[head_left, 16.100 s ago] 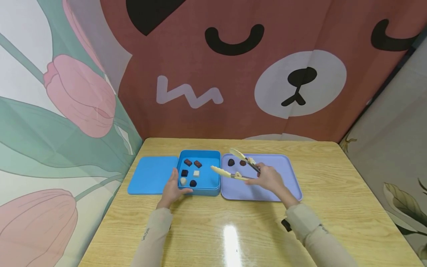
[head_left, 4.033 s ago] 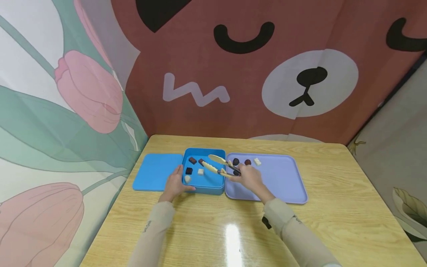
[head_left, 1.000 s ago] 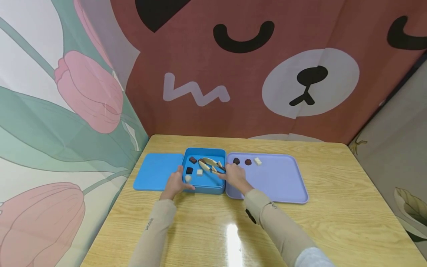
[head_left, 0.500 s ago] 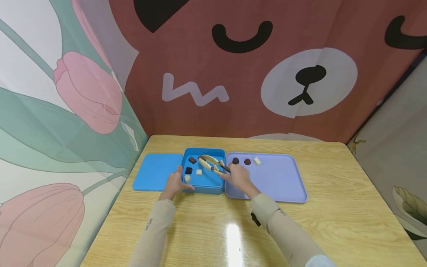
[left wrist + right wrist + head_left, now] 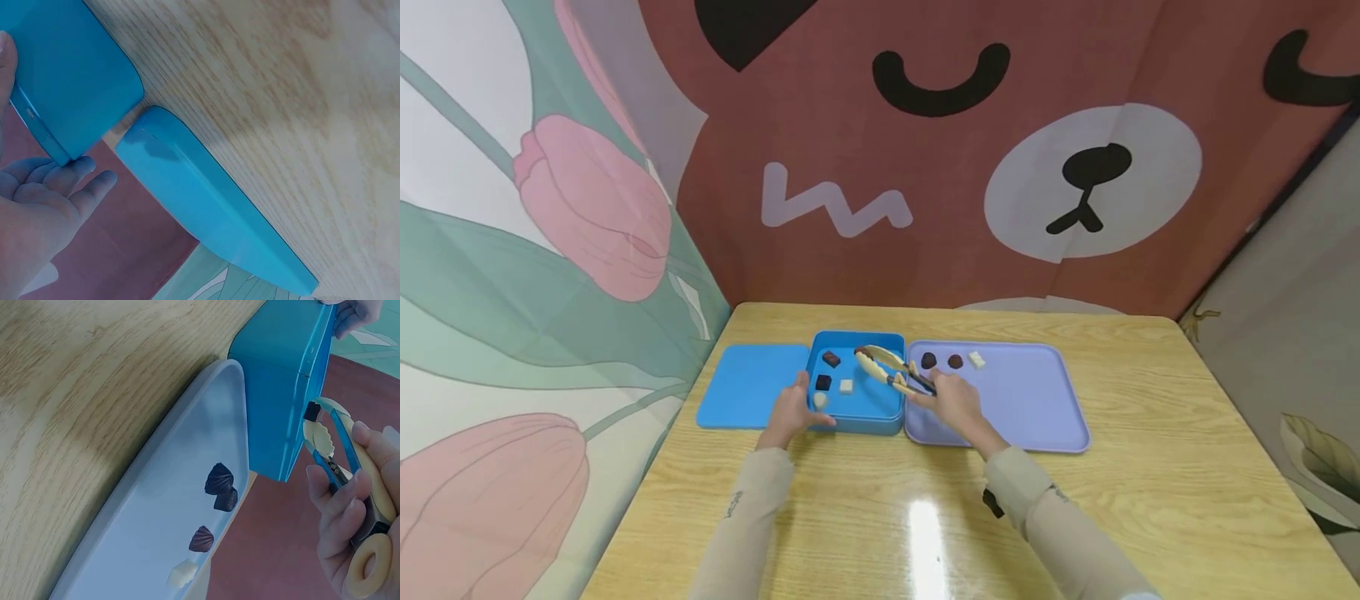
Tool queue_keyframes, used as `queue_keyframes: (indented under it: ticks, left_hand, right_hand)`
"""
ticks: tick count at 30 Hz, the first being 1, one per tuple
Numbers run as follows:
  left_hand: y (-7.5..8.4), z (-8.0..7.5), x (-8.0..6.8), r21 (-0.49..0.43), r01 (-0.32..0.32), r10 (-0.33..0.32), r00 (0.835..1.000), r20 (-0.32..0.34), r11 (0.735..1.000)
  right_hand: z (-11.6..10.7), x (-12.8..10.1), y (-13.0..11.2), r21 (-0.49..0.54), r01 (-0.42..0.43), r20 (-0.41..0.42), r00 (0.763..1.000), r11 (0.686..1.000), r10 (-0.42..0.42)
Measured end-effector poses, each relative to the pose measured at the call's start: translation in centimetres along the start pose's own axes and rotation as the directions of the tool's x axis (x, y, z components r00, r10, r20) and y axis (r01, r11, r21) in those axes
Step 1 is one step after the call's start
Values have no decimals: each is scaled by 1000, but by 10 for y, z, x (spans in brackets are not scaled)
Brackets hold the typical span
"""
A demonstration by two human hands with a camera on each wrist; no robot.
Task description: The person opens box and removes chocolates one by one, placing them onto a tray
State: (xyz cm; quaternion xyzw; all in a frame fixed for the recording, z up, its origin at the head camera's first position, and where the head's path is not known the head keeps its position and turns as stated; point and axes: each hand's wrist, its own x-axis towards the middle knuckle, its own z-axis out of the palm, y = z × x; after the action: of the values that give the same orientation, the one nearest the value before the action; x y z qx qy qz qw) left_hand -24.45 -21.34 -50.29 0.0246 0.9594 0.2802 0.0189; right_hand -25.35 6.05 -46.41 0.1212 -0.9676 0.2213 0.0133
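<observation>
Tongs [image 5: 891,372] apparently gripping chocolate [image 5: 860,352], over box [image 5: 880,410]

**Beige sleeves, bare hands**

The person wears a long-sleeved top in a pale beige, almost sand-coloured fabric, and both sleeves run down to the wrists. The cloth looks soft and smooth, with slight creases along the forearms. On the left sleeve [image 5: 741,521] a small line of dark lettering sits partway up the forearm, too small to read. The right sleeve [image 5: 1060,525] carries a similar small dark mark near the cuff, and a dark strap or clip shows at the underside of that wrist. The left hand [image 5: 790,412] and the right hand [image 5: 955,404] are bare, without gloves, rings or a visible watch.
</observation>
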Motion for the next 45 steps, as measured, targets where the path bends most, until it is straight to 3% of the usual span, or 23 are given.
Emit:
queue_keyframes:
  ticks: [18,28,40,45]
  left_hand:
    - [-1,2,-1,-4,-18,18,1000,-11,1000]
    - [-2,2,-1,-12,-7,7,1000,2,1000]
    - [-2,2,0,14,-25,25,999,-26,1000]
    - [-2,2,0,-15,-22,22,1000,-19,1000]
  right_hand:
    - [-19,-23,32,41,0,-68,998,999,3]
    - [-29,-50,63,59,-23,-82,996,998,28]
    - [-41,-63,90,35,-71,-87,993,997,74]
    - [-42,-66,99,16,-85,-94,992,996,86]
